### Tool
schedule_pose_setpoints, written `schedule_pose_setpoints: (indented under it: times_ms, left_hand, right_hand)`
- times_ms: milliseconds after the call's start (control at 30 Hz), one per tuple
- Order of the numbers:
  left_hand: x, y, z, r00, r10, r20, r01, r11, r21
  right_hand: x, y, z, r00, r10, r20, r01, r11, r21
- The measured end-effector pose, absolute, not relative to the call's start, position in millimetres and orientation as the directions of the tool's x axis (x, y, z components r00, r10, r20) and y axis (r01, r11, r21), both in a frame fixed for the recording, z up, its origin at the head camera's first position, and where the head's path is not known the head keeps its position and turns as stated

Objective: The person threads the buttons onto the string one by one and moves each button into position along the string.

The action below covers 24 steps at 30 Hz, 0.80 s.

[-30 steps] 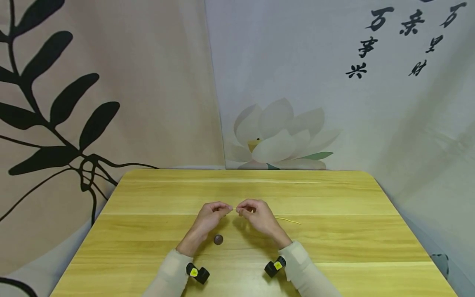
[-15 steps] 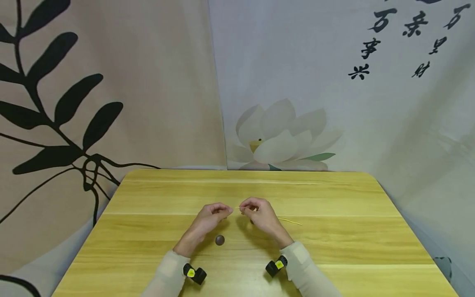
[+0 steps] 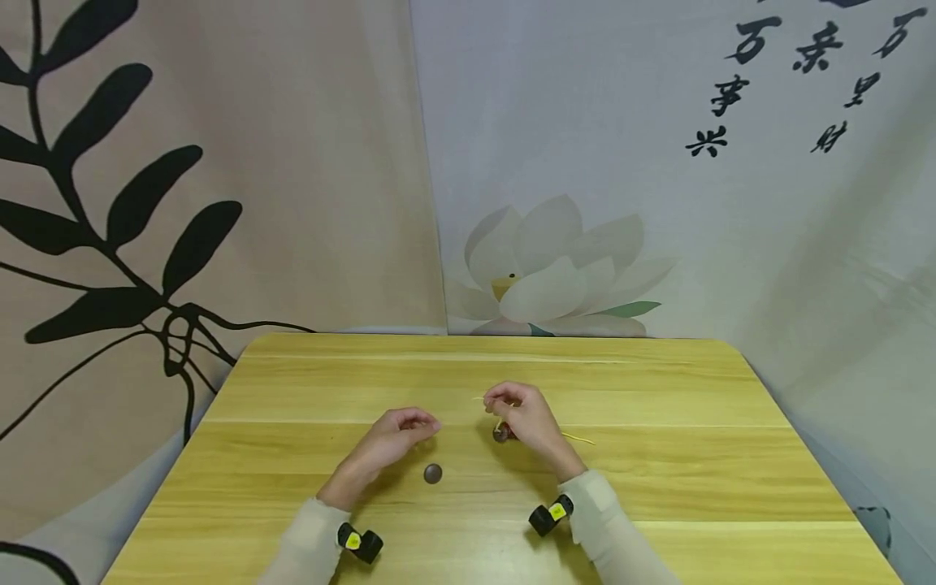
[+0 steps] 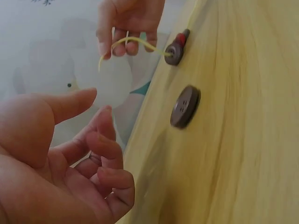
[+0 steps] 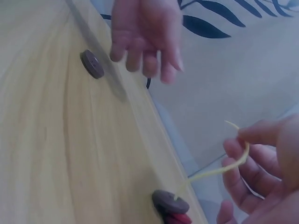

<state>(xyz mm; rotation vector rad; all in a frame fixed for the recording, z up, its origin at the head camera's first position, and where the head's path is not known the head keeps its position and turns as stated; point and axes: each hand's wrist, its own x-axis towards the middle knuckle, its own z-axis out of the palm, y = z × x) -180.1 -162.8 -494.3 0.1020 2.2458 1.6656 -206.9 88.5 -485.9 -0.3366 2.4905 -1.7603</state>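
Pinching a yellow cord point(image 4: 135, 41) near its free end, my right hand point(image 3: 528, 418) has thumb and fingertips closed on it, raised a little above the table point(image 3: 658, 487). From my wrist view, the cord point(image 5: 219, 170) curves down from those fingers through a brown button point(image 5: 170, 201), which sits tilted on edge against a small red piece point(image 5: 177, 218) at the tabletop. Seen from the head, this threaded button point(image 3: 500, 433) lies just under the right hand, and the rest of the cord trails off to the right along the wood.

My left hand point(image 3: 391, 439) grasps nothing: its fingers point(image 4: 105, 149) are loosely curled, thumb out, hovering apart from the right hand. A 2nd button point(image 3: 433, 474), also brown with 4 holes, lies flat on the table just beside the left hand, near the threaded one but not touching it.

Behind the table hang printed backdrops point(image 3: 219, 203) with dark leaves and a pale lotus.
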Motion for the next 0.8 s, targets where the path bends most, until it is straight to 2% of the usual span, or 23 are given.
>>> schedule_pose_setpoints:
  times_ms: [267,433,800]
  left_hand:
    - [-175.2,-177.1,-498.4,-0.932,0.262,-0.249,-0.149,0.348,0.926]
    - [-172.0,-181.0,-498.2,-0.923,0.296,-0.247,-0.131,0.364,0.922]
    - [-169.4,-180.8,-494.4,-0.846,0.462,-0.266,-0.065,0.406,0.912]
  right_hand:
    - [-200.7,91.5,-468.4,-0.97,-0.239,0.05,-0.117,0.278,-0.953]
    - [-210.5,96.8,-488.4,-0.977,-0.212,0.039,-0.099,0.281,-0.955]
    - [-224.1,105.4,-511.3,-0.977,-0.21,-0.023,-0.04,0.29,-0.956]
